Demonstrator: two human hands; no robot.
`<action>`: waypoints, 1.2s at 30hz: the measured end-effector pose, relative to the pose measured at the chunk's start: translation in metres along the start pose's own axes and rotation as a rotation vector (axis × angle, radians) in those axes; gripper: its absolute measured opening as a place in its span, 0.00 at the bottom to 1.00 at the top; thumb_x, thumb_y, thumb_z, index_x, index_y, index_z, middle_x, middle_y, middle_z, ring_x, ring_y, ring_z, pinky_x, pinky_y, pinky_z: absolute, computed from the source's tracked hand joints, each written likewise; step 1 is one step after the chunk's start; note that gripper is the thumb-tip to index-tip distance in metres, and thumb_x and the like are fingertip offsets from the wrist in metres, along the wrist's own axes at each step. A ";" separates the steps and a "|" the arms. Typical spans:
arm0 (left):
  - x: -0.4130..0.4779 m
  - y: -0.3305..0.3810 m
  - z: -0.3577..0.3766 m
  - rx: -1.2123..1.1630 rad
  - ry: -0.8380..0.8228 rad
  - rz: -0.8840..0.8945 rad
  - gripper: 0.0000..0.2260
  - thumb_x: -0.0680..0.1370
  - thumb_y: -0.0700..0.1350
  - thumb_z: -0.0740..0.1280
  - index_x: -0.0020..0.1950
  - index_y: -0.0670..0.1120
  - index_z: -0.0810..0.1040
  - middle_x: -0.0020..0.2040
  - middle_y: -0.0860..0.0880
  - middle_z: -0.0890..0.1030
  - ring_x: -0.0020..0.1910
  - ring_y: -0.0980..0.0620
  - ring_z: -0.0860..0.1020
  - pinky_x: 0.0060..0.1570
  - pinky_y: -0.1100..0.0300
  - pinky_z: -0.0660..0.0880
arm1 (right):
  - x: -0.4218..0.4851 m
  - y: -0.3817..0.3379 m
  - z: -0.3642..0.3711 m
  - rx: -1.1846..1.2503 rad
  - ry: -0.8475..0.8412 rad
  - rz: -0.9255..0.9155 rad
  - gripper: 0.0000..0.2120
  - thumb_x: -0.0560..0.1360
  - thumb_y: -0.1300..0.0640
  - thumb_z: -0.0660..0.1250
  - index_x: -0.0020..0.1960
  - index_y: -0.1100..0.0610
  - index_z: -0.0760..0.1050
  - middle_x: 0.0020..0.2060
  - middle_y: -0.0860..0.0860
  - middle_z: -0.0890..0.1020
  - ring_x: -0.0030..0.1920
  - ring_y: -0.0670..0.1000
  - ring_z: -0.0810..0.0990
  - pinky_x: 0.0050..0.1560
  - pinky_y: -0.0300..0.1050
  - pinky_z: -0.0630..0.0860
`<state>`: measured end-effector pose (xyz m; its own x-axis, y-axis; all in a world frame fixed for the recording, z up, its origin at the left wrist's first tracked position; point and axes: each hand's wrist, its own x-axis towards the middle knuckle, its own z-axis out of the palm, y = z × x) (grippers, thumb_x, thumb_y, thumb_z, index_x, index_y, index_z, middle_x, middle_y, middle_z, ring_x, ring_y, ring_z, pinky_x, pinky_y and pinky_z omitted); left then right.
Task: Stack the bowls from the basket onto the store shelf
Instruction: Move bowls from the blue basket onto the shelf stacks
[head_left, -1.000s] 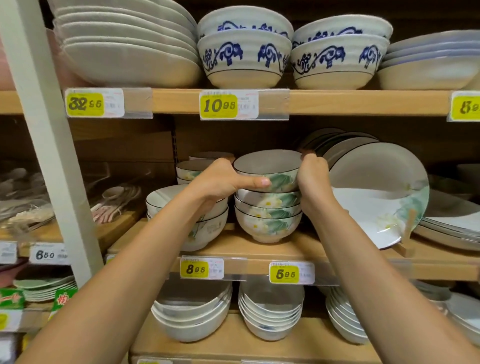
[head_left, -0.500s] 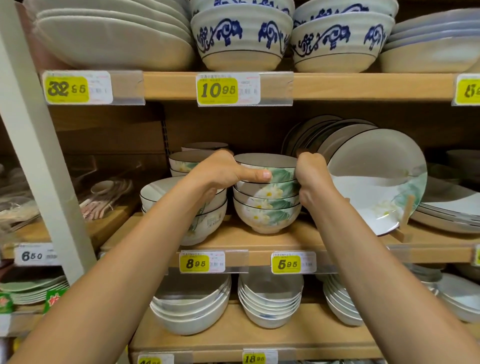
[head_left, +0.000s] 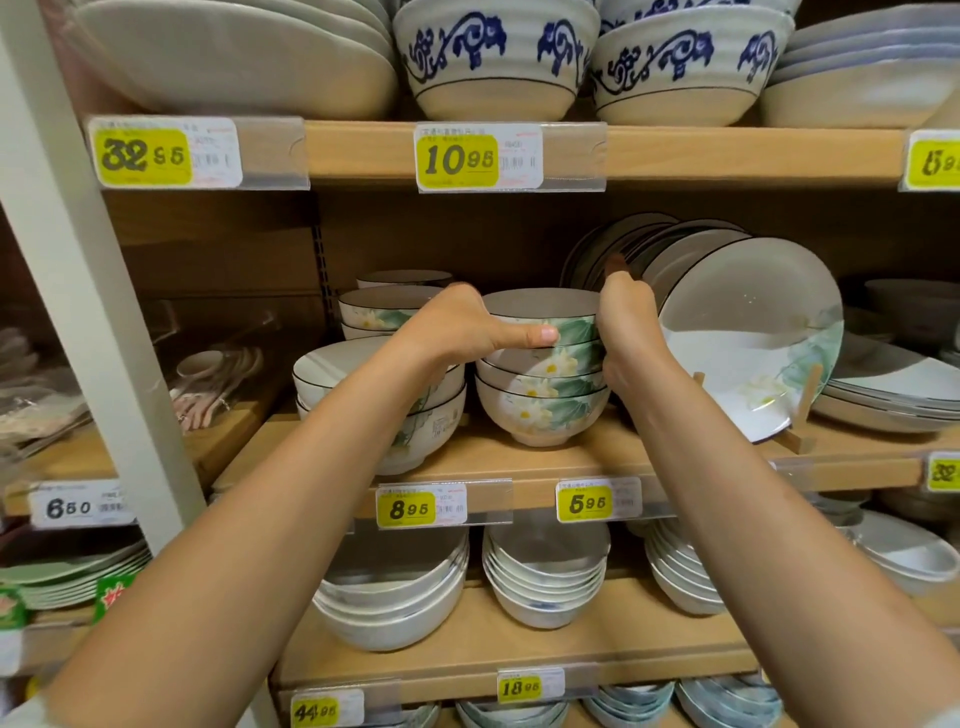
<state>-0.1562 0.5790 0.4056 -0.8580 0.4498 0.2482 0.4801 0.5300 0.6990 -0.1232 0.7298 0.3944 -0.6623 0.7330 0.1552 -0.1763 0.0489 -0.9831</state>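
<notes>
A stack of white bowls (head_left: 543, 400) with green leaves and yellow-white flowers stands on the middle wooden shelf (head_left: 571, 457). Both of my hands hold the top bowl (head_left: 545, 312) of that stack. My left hand (head_left: 467, 327) grips its left side, with the thumb lying across the front of the rim. My right hand (head_left: 626, 322) grips its right side, fingers curled behind the rim. The top bowl sits nested in the stack. No basket is in view.
Larger floral bowls (head_left: 379, 395) stand left of the stack, more bowls (head_left: 384, 306) behind. A floral plate (head_left: 748, 338) leans on a wooden stand to the right, with plates behind it. Blue-patterned bowls (head_left: 493, 57) fill the shelf above; white bowls (head_left: 545, 577) sit below.
The top bowl has been lowered and now sits deeper in the stack. Both hands stay on its sides. The camera has moved closer and a little lower.
</notes>
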 end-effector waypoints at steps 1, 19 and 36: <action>-0.002 0.001 0.000 -0.002 0.001 -0.009 0.27 0.59 0.67 0.76 0.38 0.47 0.71 0.39 0.51 0.72 0.37 0.56 0.71 0.35 0.60 0.67 | -0.002 0.000 0.000 -0.018 -0.002 -0.021 0.26 0.82 0.44 0.51 0.74 0.58 0.61 0.68 0.55 0.70 0.63 0.55 0.71 0.60 0.46 0.67; -0.166 0.012 0.004 -0.442 0.507 -0.015 0.13 0.78 0.42 0.67 0.63 0.48 0.78 0.54 0.53 0.84 0.56 0.59 0.80 0.60 0.58 0.75 | -0.089 0.036 -0.058 0.290 -0.243 -0.403 0.13 0.77 0.56 0.57 0.51 0.47 0.80 0.47 0.43 0.82 0.52 0.41 0.80 0.49 0.33 0.76; -0.400 -0.113 0.020 -0.574 0.858 -0.616 0.06 0.79 0.39 0.63 0.52 0.46 0.79 0.46 0.48 0.86 0.44 0.53 0.84 0.43 0.64 0.78 | -0.281 0.182 0.002 0.047 -1.067 0.294 0.14 0.80 0.63 0.56 0.42 0.58 0.78 0.35 0.55 0.84 0.34 0.50 0.83 0.32 0.36 0.78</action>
<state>0.1363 0.3535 0.2137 -0.8615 -0.5074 -0.0195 -0.0182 -0.0074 0.9998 0.0290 0.5317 0.1717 -0.9663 -0.2507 -0.0576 0.0783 -0.0734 -0.9942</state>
